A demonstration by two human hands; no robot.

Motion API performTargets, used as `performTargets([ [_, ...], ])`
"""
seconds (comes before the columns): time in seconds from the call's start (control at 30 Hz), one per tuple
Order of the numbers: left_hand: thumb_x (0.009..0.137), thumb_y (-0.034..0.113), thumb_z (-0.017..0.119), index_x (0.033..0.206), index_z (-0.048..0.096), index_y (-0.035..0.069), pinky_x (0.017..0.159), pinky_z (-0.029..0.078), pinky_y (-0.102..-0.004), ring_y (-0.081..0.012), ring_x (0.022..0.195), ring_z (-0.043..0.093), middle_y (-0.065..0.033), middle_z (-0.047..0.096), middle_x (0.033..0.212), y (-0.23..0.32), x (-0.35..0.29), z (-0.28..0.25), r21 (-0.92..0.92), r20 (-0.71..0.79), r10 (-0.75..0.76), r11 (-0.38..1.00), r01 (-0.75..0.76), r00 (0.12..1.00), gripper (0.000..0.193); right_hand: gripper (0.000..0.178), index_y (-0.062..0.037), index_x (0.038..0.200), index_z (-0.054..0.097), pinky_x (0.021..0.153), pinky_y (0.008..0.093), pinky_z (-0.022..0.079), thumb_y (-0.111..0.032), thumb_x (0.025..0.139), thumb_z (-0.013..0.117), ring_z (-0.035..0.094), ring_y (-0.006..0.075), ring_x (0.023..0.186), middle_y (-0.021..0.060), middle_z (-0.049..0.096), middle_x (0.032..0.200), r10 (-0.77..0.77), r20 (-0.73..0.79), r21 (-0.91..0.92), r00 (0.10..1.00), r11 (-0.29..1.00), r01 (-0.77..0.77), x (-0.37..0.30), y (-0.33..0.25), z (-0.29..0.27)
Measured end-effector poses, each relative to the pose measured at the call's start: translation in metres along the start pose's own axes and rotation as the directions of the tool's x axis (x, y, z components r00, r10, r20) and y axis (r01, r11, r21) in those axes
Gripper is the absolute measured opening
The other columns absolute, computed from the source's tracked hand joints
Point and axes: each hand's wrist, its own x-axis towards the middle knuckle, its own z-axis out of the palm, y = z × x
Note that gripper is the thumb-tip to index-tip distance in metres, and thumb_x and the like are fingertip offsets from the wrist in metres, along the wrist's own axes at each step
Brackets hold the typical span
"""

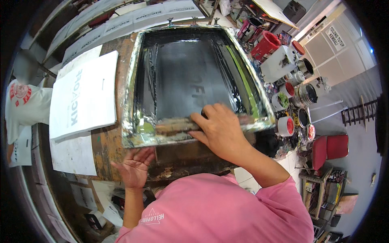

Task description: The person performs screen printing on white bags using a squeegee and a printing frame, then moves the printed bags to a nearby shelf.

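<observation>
Brown, worn wood makes the top of the table (107,146), which stands in a busy room. On it, the right hand (221,131) grips a wooden bar (174,126), with its fingers bent over the top. The bar lies across the near end of a big frame (129,105). Near the frame's left near corner, the left hand (137,167) is open, palm up, and holds nothing. I cannot tell if its fingertips touch the frame. Inside the frame is a dark, shiny sheet (182,81) with faint letters on it, and a green strip (244,83) runs down the right side. Left of the frame sits a pile of white paper (87,97) with print on it. Farther left is a person in a white shirt (28,105). More white sheets (133,20) lie on the far left. To the right are a red bucket (265,44), messy paint pots (285,126) and, farther off, a red chair (337,146).
</observation>
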Motion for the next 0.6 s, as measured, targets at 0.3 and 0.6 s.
performTargets([
  [0.3,0.087,0.082,0.043,0.157,0.025,0.004,0.118,0.010,-0.0636,-0.0480,0.150,0.016,-0.0276,0.024,0.160,0.020,0.079,0.065,0.839,0.237,0.156,0.465,-0.282,0.959,0.107,0.033,-0.0055,0.082,0.064,0.078,0.0439,0.043,-0.037,0.090,0.056,0.056,0.0219,0.069,0.0080,0.058,0.069,-0.118,-0.431,-0.226,0.895,0.974,0.020,0.098,-0.002,-0.103],
  [0.6,0.079,0.088,0.043,0.156,0.026,-0.001,0.110,-0.012,-0.0751,-0.0401,0.154,0.006,-0.0224,0.020,0.164,-0.043,0.088,0.015,0.649,-0.064,0.142,-0.746,0.150,0.988,0.119,0.042,-0.0052,0.069,0.065,0.043,0.0305,0.040,-0.037,0.092,0.051,0.047,0.0123,0.045,0.0029,0.056,0.054,0.051,-0.536,-0.050,0.842,0.994,-0.092,0.142,-0.024,-0.135],
])
